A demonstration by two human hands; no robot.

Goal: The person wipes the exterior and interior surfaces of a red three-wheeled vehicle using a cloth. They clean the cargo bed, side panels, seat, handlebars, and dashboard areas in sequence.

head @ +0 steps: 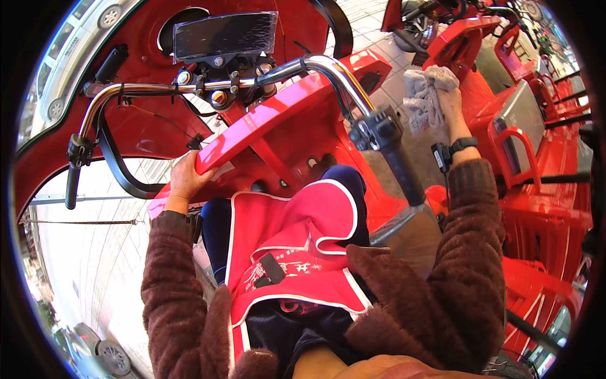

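My left hand (187,179) grips the lower left part of a pink-red painted metal beam (265,118), which runs slantwise under the chrome handlebar (156,89) of a red three-wheeled vehicle. On the right, my right hand (450,97) holds a bunched grey cloth (426,94) over the floor, to the right of the black handlebar grip (405,170). A black strap with a small device is on my right wrist. Behind the handlebar sits a dark display panel (225,35) under a clear, wrinkled film. A red apron (293,218) with white edging covers my lap.
A black curved tube (118,161) and the red front shell (137,57) stand ahead and left. The left handlebar grip (72,187) hangs near the shell's edge. Several more red vehicles (544,137) stand close on the right. A silver van (78,47) is beyond the shell.
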